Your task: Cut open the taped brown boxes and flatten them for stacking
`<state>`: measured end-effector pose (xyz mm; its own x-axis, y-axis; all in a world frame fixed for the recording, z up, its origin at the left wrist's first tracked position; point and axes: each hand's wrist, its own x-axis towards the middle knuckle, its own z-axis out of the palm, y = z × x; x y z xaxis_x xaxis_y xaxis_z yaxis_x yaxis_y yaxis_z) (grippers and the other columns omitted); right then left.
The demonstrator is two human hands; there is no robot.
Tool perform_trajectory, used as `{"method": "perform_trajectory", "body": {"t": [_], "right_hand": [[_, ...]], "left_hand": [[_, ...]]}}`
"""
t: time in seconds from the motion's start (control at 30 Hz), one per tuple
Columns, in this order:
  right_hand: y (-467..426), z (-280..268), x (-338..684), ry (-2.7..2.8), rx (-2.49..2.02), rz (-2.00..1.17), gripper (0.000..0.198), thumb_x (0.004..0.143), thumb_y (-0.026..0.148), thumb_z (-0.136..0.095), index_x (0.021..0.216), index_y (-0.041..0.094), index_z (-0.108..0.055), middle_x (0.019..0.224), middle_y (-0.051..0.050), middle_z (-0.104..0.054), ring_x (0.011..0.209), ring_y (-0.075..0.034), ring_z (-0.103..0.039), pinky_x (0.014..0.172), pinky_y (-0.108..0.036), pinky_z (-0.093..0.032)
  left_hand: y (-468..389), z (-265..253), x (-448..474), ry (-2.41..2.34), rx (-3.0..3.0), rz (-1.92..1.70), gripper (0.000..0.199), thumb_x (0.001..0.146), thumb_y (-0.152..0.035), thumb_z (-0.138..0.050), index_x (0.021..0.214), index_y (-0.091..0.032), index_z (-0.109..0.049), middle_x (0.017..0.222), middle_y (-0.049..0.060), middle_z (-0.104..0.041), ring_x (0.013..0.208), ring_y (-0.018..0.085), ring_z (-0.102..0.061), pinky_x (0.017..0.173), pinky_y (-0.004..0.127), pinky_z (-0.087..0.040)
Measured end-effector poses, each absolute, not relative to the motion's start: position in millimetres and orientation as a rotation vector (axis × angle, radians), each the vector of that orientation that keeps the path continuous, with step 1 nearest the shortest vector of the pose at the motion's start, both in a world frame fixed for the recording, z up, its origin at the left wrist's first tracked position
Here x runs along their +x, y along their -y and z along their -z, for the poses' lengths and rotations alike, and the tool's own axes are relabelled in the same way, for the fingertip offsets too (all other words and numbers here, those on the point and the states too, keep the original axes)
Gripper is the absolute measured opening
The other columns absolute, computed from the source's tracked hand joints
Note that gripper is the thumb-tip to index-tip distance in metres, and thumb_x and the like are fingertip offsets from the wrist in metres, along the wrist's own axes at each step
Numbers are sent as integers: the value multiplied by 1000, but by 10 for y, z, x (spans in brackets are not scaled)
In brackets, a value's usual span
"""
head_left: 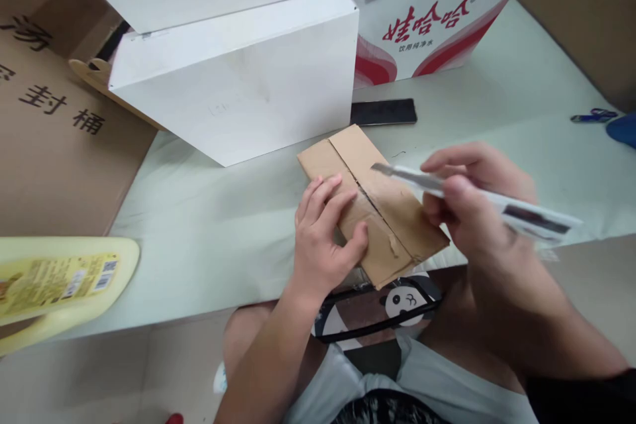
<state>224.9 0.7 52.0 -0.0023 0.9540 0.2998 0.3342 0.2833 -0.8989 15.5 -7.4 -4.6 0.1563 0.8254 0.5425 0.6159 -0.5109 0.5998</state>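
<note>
A small brown cardboard box [368, 152] lies on the pale green tabletop [213, 218], close to its front edge. A dark seam runs along its top between two flaps, with clear tape near the lower end. My left hand [325, 228] rests on the box's left side, fingers spread and pressing down. In my right hand [477, 199] a white utility knife [527, 215] is gripped, its blade extended and pointing left above the right flap. The right hand and knife are slightly blurred; I cannot tell whether the blade touches the cardboard.
Behind the box stand white cartons [293, 79] and a red-and-white carton [432, 33]. A black phone [383, 112] lies at their foot. At left are a large brown carton [59, 126] and a yellow bottle [74, 278]. Blue-handled scissors [593, 116] lie far right. A panda-print bag [372, 315] sits below the edge.
</note>
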Motion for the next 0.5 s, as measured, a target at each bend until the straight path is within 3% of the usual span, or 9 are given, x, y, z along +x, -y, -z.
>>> {"method": "perform_trajectory", "body": {"t": [0.07,0.17,0.5], "right_hand": [[62,-577,2166,1631,-1302,-735,16,98,40,-61,103,26,-65,63,4,-62,49,-13,-54,46,-28,-37],[67,-647,2106,1808,-1338,-674,8,91,33,-62,92,25,-62,63,4,-65,48,-12,-55,48,-27,-40],[33,-640,2131,1921,-1368,-721,6,92,34,-58,92,28,-60,66,1,-67,50,-16,-55,49,-30,-41]], "left_hand": [[86,46,187,-1411,2192,-1285,29,98,-34,-61,124,-23,-65,145,11,-64,145,30,-51,125,55,-39],[78,50,182,-1405,2200,-1285,30,98,-38,-60,124,-23,-64,144,11,-64,144,30,-52,125,55,-38],[52,72,161,-1362,2198,-1269,34,96,-40,-61,126,-25,-62,145,10,-63,141,31,-54,126,58,-35]]}}
